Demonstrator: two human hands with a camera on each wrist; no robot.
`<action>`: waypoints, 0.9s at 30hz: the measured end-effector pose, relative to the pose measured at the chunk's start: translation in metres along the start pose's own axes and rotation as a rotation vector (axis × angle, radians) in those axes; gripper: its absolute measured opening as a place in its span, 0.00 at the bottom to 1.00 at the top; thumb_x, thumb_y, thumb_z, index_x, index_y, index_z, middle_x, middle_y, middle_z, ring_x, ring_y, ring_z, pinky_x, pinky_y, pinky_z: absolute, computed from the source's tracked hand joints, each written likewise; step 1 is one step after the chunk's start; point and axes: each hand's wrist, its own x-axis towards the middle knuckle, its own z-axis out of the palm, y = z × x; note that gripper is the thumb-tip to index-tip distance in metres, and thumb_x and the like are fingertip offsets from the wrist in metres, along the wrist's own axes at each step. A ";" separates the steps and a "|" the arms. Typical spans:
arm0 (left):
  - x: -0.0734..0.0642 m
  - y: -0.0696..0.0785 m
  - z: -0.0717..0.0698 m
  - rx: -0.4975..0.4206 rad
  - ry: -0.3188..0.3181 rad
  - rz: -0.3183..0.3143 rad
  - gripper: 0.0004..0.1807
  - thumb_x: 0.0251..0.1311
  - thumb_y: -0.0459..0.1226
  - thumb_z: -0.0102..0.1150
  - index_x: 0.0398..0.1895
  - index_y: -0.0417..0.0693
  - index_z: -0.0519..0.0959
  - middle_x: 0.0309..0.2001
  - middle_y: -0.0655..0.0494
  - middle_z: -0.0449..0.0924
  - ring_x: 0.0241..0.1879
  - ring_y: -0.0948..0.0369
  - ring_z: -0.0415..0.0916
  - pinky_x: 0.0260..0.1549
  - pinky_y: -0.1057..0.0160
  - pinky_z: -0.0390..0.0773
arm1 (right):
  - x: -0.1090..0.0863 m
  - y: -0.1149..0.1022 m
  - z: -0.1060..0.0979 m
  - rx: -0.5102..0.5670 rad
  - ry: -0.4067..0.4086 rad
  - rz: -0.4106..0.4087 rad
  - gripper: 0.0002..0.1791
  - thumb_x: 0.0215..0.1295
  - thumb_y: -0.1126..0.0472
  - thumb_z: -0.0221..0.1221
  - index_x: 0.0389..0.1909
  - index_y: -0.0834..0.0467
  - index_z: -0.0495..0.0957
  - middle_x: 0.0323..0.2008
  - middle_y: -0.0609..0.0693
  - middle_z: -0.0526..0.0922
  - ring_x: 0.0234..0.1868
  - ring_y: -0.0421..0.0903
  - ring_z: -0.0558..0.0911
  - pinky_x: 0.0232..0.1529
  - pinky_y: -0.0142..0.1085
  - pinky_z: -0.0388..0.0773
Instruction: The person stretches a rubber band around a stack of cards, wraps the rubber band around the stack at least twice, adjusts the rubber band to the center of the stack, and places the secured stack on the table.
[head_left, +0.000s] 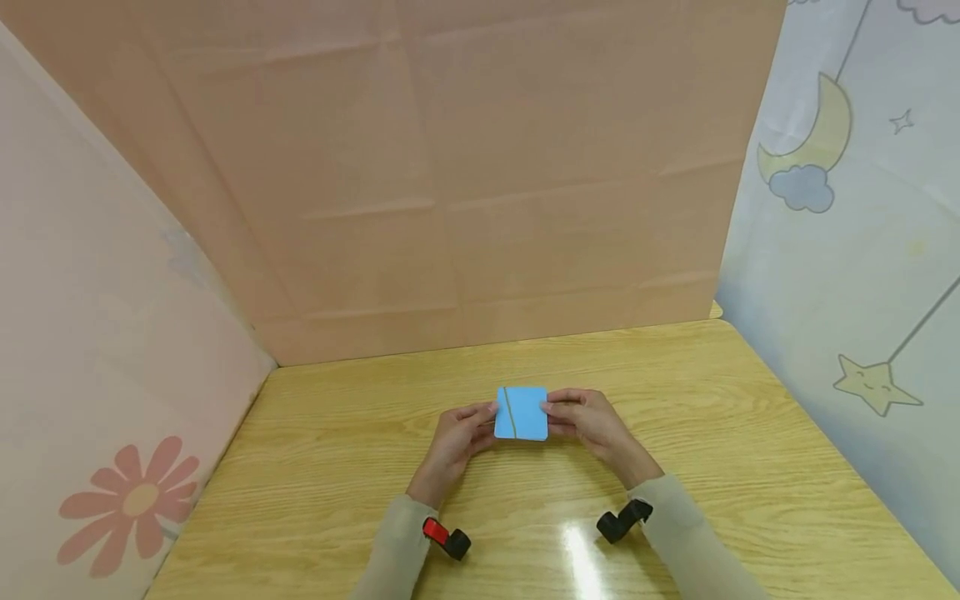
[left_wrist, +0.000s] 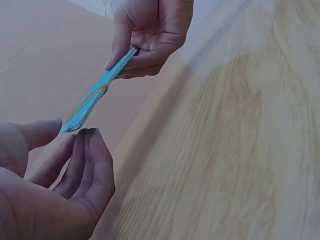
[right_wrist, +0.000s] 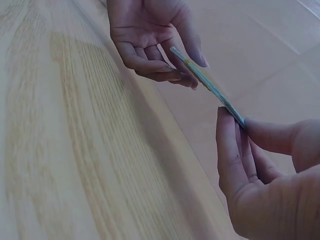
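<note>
A thin stack of blue square paper is held above the table, with a yellowish rubber band slanting across its left part. My right hand pinches the right edge, thumb on the upper face and fingers beneath; the right wrist view shows this grip on the stack closely. At the opposite edge is my left hand. Its thumb and bent fingers lie either side of that edge, and the left wrist view shows space between the fingertips and the stack. Whether the left thumb touches it, I cannot tell.
The wooden table spreads beneath both hands. A brownish-pink backdrop stands behind it. At the sides hang a flower-printed cloth and a moon-and-star one. Each sleeve carries a black wrist device.
</note>
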 end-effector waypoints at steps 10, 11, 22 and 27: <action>0.004 -0.001 -0.003 0.017 -0.035 -0.008 0.22 0.71 0.43 0.68 0.61 0.37 0.83 0.41 0.56 0.90 0.40 0.62 0.88 0.45 0.63 0.89 | 0.000 0.000 -0.002 -0.008 -0.016 0.001 0.23 0.77 0.66 0.60 0.66 0.75 0.72 0.44 0.50 0.83 0.42 0.42 0.87 0.47 0.33 0.89; 0.004 -0.002 -0.003 0.016 -0.035 -0.009 0.22 0.71 0.42 0.68 0.60 0.37 0.84 0.41 0.56 0.90 0.40 0.62 0.88 0.45 0.63 0.89 | 0.000 0.000 -0.002 -0.011 -0.018 0.000 0.24 0.77 0.66 0.60 0.66 0.75 0.71 0.44 0.50 0.83 0.42 0.42 0.87 0.47 0.33 0.89; 0.004 -0.002 -0.004 0.021 -0.036 -0.010 0.21 0.68 0.40 0.71 0.57 0.35 0.85 0.36 0.58 0.89 0.36 0.63 0.88 0.42 0.63 0.90 | 0.004 0.005 -0.001 -0.021 -0.015 0.007 0.23 0.76 0.66 0.60 0.64 0.76 0.73 0.42 0.50 0.85 0.40 0.42 0.88 0.44 0.33 0.90; 0.005 -0.003 -0.005 0.037 -0.032 -0.019 0.20 0.67 0.38 0.71 0.56 0.34 0.85 0.34 0.57 0.90 0.33 0.63 0.88 0.40 0.63 0.91 | 0.006 0.008 -0.002 -0.030 -0.025 0.018 0.22 0.76 0.65 0.62 0.63 0.75 0.74 0.41 0.50 0.86 0.40 0.42 0.89 0.44 0.34 0.90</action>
